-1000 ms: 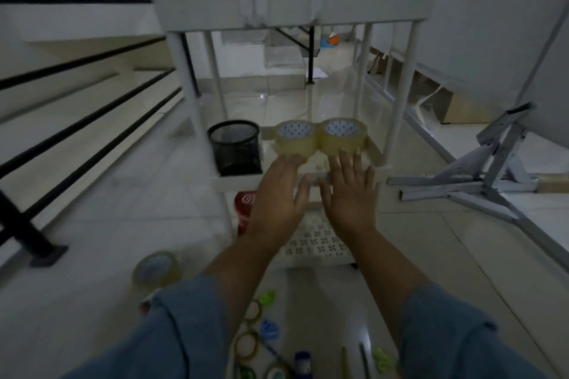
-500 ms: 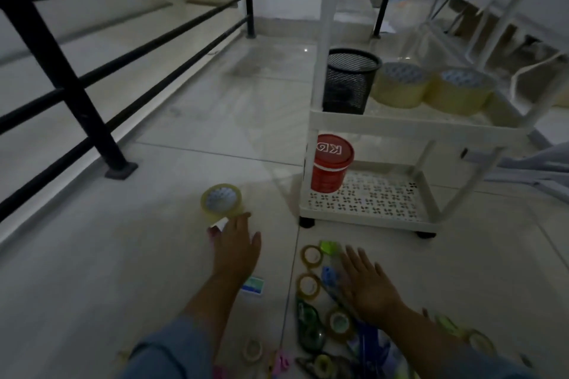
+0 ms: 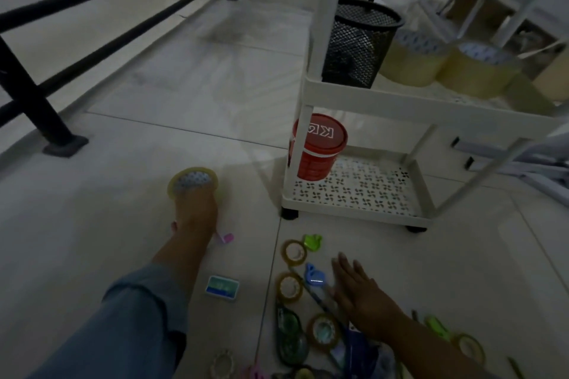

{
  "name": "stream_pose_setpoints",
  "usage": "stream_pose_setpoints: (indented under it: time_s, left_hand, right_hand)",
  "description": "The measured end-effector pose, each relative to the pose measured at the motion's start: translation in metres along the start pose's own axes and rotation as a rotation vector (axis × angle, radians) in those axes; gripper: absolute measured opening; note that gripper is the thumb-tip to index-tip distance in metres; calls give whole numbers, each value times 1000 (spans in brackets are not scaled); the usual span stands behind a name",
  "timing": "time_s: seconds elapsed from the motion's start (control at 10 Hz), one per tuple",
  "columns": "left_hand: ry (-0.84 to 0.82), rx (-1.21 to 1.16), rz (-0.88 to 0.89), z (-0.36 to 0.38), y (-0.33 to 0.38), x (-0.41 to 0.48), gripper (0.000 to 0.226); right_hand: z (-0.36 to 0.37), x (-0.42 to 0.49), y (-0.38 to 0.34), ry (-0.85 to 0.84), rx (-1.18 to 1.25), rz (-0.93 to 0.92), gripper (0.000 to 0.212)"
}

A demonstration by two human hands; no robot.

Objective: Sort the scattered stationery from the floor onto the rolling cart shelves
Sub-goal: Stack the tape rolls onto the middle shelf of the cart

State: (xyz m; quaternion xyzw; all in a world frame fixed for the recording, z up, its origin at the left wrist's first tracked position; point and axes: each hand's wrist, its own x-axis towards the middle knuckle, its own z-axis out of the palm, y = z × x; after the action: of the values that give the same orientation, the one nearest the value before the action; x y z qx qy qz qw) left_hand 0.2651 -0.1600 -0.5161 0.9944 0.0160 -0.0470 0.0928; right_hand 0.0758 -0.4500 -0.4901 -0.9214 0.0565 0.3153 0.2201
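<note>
Reaching low over the floor, left hand at a tape roll.

Bottom centre and right, small rings and other stationery lie scattered on the tile. The right hand is spread flat over them, fingers straight and close together, holding nothing; whether it touches the tile I cannot tell. Left of the pile a small box lies apart, with bare tile around it. At centre left, the left hand's fingertips meet the near edge of the tape roll, but blur hides whether they clasp it. Open tile runs left and beyond the roll to the railing at upper left. At right, the cart stands just beyond the pile, with a red tub in the bottom shelf's left corner. A mesh cup and two big rolls sit on the shelf above.
</note>
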Motion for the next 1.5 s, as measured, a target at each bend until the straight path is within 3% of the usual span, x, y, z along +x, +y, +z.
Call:
stream_pose_setpoints:
  time_s: [0.1, 0.2, 0.3, 0.5, 0.6, 0.7, 0.8, 0.9, 1.1, 1.2, 1.3, 1.4, 1.5]
  left_hand:
    - [68, -103, -43, -10, 6, -20, 47]
    - [119, -264, -3, -35, 25, -51, 59]
    - [214, -291, 236, -44, 49, -95, 34]
    - [182, -571, 750, -82, 113, -167, 36]
    - [136, -601, 934, -105, 144, -189, 44]
    - [285, -663, 947, -139, 178, -195, 39]
    - [409, -696, 946, -185, 215, -189, 35]
    - [527, -729, 937, -227, 252, -171, 30]
    - [440, -677, 906, -279, 321, -119, 39]
    - [344, -577, 839, -276, 347, -90, 50]
    - [386, -527, 750, -270, 365, -71, 36]
    - [247, -692, 643, -266, 380, -57, 31]
    - [230, -631, 623, -261, 382, -48, 33]
  right_hand:
    - [1, -1, 3, 4, -32, -39, 93]
    - [-9, 0, 3, -58, -31, -28, 116]
    - [-31, -9, -6, -47, -13, -47, 71]
    - [-95, -48, -1, 743, 21, -320, 36]
    - [-136, -74, 7, 1105, -41, -393, 38]
    - [-173, -98, 14, 1349, -65, -363, 33]
    - [-196, -110, 14, 1429, -14, -327, 37]
    - [-206, -108, 12, 1383, -29, -283, 49]
    - [-213, -87, 14, 1231, -127, -228, 70]
    - [-208, -78, 17, 1256, -178, -228, 68]
    - [-206, -69, 21, 1321, -195, -252, 62]
    - [-205, -62, 21, 1372, -162, -281, 59]
    - [-201, -56, 20, 1406, -124, -312, 56]
